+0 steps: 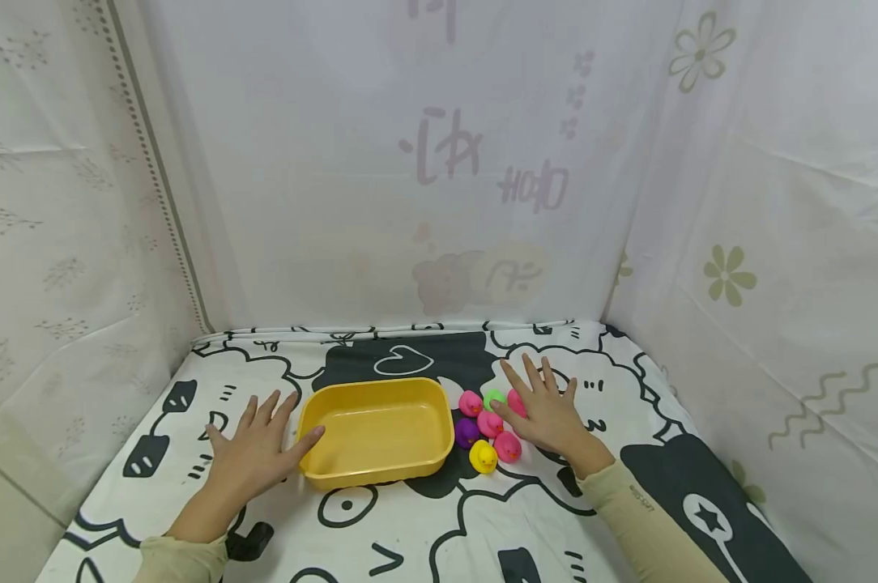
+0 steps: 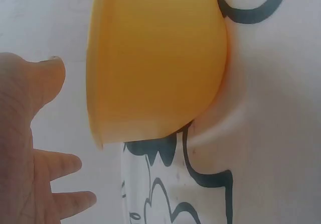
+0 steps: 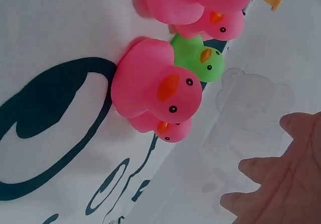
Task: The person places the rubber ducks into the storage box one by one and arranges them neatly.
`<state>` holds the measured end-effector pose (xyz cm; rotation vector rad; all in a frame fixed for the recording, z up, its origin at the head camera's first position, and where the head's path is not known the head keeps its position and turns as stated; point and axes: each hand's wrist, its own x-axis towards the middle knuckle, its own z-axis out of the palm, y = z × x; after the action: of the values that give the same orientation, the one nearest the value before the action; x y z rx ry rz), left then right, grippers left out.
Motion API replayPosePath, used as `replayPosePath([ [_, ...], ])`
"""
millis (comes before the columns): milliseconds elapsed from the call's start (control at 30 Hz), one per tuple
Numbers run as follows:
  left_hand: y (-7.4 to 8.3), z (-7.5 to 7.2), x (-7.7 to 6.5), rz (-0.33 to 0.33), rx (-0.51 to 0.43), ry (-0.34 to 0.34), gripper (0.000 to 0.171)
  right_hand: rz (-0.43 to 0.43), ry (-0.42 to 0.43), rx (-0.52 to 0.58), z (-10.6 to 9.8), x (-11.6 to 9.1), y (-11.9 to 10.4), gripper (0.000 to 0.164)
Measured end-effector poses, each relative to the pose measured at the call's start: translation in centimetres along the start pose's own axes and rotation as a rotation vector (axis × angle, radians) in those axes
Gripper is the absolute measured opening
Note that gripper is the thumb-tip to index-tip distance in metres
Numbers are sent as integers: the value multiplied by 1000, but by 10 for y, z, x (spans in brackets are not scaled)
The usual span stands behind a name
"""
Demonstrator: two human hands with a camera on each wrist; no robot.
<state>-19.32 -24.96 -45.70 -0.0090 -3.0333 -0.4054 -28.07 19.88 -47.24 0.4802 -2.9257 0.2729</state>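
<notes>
A yellow rectangular tray [image 1: 377, 437] rests on the patterned cloth in the head view. My left hand [image 1: 253, 457] is spread with straight fingers at its left side, the thumb overlapping the rim in this view. In the left wrist view the tray's side wall [image 2: 155, 63] fills the middle, with a gap to the thumb. To the right of the tray sit several rubber ducks: pink [image 1: 490, 423], purple [image 1: 466, 432], yellow [image 1: 483, 457] and green [image 1: 493, 398]. Over the right edge of this cluster, my right hand [image 1: 551, 417] spreads its fingers, holding nothing and partly hiding a pink duck [image 1: 516, 402].
The black-and-white cartoon cloth [image 1: 388, 534] covers the surface. Pale printed curtains hang at the back [image 1: 322, 202], left [image 1: 60, 243] and right [image 1: 796, 243], enclosing the surface on three sides.
</notes>
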Motion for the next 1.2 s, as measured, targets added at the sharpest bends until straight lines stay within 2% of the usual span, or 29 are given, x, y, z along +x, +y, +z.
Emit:
replayPosePath([
  [133,1,-4,3,-1,-26,-10,99,2,6,0,1,2,1,84],
  [200,1,-9,7,1,-82,-33,98,-3,17,22,-1,5,2,83],
  [267,0,-13,10,-11,-204,-90,95,-20,19,66,-3,8,3,81],
  [333,-1,-16,15,-38,-369,-166,94,-23,-4,145,-6,11,4,77],
  [400,-1,-17,21,-72,-549,-231,94,-17,-46,230,-10,16,3,70],
  [467,-1,-15,27,-127,-699,-268,96,-9,-98,299,-13,23,2,62],
  [567,-3,-5,35,-181,-869,-267,99,-16,-182,352,-16,34,-3,52],
  [667,-10,10,41,-212,-988,-242,90,-66,-250,390,-14,44,-8,43],
  [733,-15,20,42,-210,-1053,-224,83,-91,-295,411,-12,49,-12,39],
  [800,-18,29,43,-215,-1086,-201,78,-117,-327,423,-9,54,-15,35],
  [933,-22,43,42,-243,-1109,-171,83,-148,-362,397,-8,60,-22,29],
  [1033,-24,53,43,-236,-1078,-112,83,-154,-358,375,-5,62,-22,28],
  [1200,-25,65,46,-191,-951,33,74,-150,-372,386,6,64,-20,29],
])
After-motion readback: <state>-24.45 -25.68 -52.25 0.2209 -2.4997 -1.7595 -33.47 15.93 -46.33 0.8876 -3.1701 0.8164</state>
